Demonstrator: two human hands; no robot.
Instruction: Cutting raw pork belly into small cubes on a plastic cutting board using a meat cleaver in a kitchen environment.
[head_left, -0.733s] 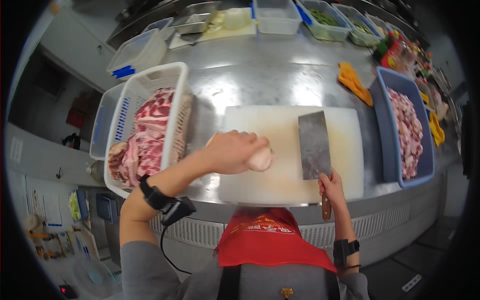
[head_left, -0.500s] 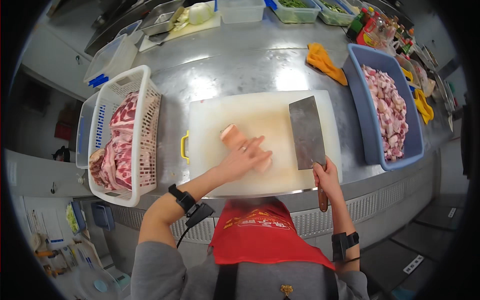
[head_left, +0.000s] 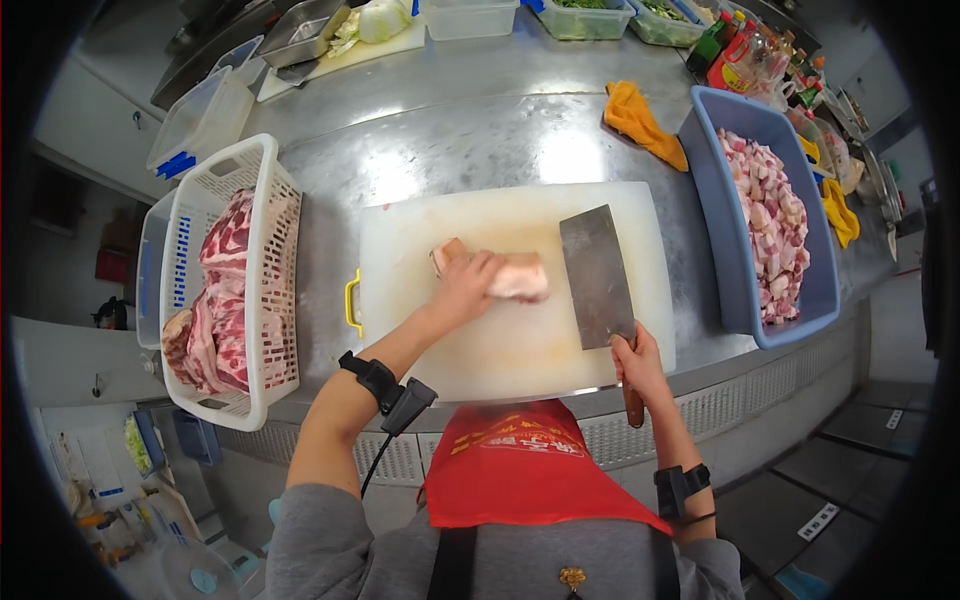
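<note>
My left hand (head_left: 467, 288) is closed over a strip of pork (head_left: 520, 277) with pale skin, whose right end is blurred. The strip lies over the middle of a white cutting board (head_left: 450, 360). In my right hand (head_left: 642, 364) is a cleaver (head_left: 598, 275), gripped by its wooden handle. Its broad dark blade rests flat over the right side of the board, apart from the meat and to its right.
Left of the board stands a white slotted basket (head_left: 262, 330) with large raw meat slabs (head_left: 228, 290). At the right, a blue-grey tub (head_left: 712, 200) holds diced pork (head_left: 768, 225). An orange cloth (head_left: 640, 122) lies near the tub. Bottles (head_left: 735, 60) and clear containers (head_left: 470, 20) stand farther back.
My left hand has gone from lying spread over the pork to gripping it, and the strip has turned more level. My right hand and the cleaver have shifted slightly left.
</note>
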